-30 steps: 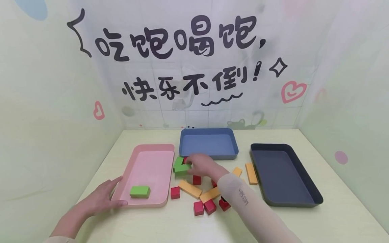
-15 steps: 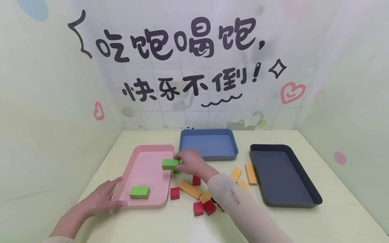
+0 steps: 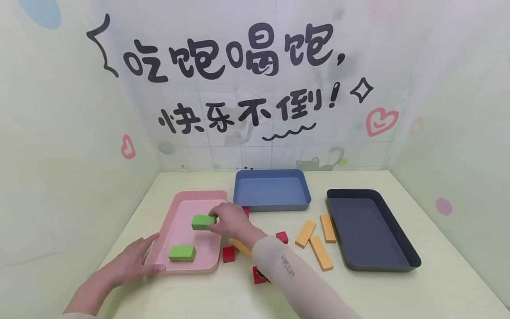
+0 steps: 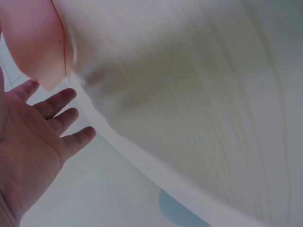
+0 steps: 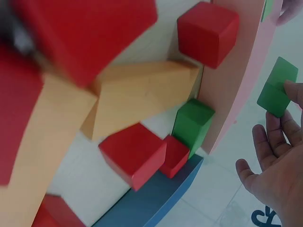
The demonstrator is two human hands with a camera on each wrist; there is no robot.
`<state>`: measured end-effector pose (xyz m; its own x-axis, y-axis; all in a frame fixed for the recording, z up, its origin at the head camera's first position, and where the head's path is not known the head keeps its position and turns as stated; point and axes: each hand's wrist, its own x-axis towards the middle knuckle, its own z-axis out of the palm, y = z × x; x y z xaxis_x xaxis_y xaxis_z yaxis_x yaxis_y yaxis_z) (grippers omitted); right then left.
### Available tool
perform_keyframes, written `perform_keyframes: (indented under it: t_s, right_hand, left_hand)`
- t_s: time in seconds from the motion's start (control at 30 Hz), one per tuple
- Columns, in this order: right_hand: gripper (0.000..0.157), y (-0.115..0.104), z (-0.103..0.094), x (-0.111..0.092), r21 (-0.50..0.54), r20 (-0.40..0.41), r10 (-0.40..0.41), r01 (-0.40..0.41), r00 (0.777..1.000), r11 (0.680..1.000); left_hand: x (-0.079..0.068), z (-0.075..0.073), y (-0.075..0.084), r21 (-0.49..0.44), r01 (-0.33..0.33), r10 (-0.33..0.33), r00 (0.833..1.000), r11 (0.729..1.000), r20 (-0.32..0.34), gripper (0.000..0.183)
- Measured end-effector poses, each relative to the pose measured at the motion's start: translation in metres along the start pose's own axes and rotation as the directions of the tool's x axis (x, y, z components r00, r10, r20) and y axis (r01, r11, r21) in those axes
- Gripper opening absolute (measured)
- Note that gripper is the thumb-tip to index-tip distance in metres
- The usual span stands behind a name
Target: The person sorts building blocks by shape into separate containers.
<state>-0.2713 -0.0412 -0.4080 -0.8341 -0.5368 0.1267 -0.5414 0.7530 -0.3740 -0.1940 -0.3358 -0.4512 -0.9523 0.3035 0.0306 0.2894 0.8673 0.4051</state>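
Note:
Over the pink tray (image 3: pixel 201 195), my right hand (image 3: pixel 233 220) pinches a green block (image 3: pixel 203 222) between thumb and fingertips. The right wrist view shows this hand (image 5: pixel 279 165) holding the block (image 5: pixel 278 85) by one end. Inside the tray, near its front, lies a second green block (image 3: pixel 182 253). Another green block (image 5: pixel 193 124) stands on the table beside the tray's wall; the right hand hides it in the head view. My left hand (image 3: pixel 131 257) rests at the tray's front left corner, thumb at the front rim. Its fingers (image 4: pixel 78 138) look straight and spread in the left wrist view.
A blue tray (image 3: pixel 272 207) stands at the back and a dark grey tray (image 3: pixel 370 239) at the right. Several red cubes (image 3: pixel 228 254) and orange blocks (image 3: pixel 321 253) lie between the trays, some behind the right forearm. Walls close off the back and both sides.
My right hand has picked up a green block from the pile before the blue tray and carried it left over the pink tray. The left hand has stayed put.

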Motion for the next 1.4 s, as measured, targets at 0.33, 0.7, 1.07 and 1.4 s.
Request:
perform_keyframes:
  t_s: [0.33,0.7,1.07,1.4]
  right_hand:
    - [0.03,-0.015,0.022,0.005,0.039,0.024,0.034,-0.035,0.999,0.999]
    - [0.03,-0.027,0.034,0.008,-0.039,0.034,0.014,-0.012,0.999,0.999]
    - [0.036,-0.031,0.036,0.005,-0.064,0.063,-0.015,0.019,0.998,0.998]
    - [0.039,-0.021,0.023,0.002,0.016,0.059,0.003,-0.004,0.998,1.0]
  left_hand:
    - [-0.001,-0.001,-0.001,-0.008,-0.011,0.011,1.0,1.0,-0.011,0.098]
    - [-0.003,-0.002,0.002,-0.008,-0.011,0.011,1.0,1.0,-0.018,0.098]
    - [-0.003,0.001,0.001,0.005,-0.008,0.008,1.0,1.0,-0.016,0.097]
    - [-0.004,-0.001,0.002,0.006,-0.016,0.016,1.0,1.0,-0.013,0.097]
